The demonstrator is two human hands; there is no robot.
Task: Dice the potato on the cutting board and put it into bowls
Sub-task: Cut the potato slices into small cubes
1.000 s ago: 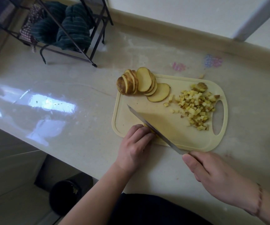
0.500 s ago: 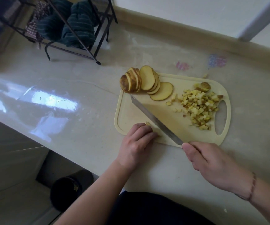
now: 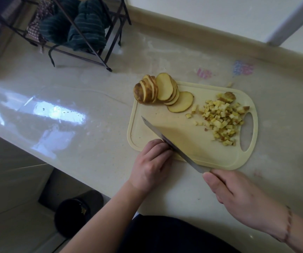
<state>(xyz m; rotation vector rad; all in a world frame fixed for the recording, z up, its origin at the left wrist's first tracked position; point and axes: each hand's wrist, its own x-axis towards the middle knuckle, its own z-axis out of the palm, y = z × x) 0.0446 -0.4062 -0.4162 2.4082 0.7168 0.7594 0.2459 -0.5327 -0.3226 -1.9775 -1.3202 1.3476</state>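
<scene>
Yellow potato slices (image 3: 162, 92) are fanned at the far left corner of the cutting board (image 3: 220, 154), dice (image 3: 221, 119) heaped by its handle hole. A piece at the near edge is pinned under curled left hand (image 3: 151, 166) fingers; the knife (image 3: 174, 146) is gripped by the right hand (image 3: 242, 199).

Slices (image 3: 162, 92) left of dice (image 3: 221, 119)

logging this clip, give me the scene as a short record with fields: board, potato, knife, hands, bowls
board: pale yellow cutting board on a glossy counter
sliced potato: fanned slices at the board's far left corner
diced potato: pile of cubes near the handle hole
knife: blade angled across the board
right hand: grips the knife handle
left hand: fingers curled at the board's near edge beside the blade
bowls: none in view
</scene>
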